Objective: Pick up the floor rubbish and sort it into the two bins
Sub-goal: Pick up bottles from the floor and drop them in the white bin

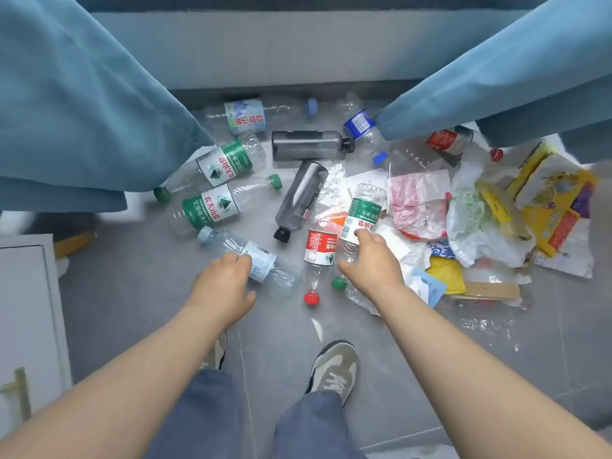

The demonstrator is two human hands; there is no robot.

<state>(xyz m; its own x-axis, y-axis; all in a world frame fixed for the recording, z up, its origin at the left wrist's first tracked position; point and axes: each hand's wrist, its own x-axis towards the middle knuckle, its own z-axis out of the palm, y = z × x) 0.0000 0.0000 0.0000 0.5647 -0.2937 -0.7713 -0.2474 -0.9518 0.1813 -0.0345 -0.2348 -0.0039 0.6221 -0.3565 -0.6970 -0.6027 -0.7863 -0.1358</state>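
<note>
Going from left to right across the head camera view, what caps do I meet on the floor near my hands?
Pale blue cap on the bottle under the left hand → black cap of the dark bottle → red cap → green cap beside the right hand.

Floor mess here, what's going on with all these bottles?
A person is bending over a pile of rubbish on the floor. The left hand is closing on a clear bottle with a pale blue cap; the right hand grips a green-label bottle. More bottles, plastic bags and yellow packaging lie around. No bins are in view.
</note>
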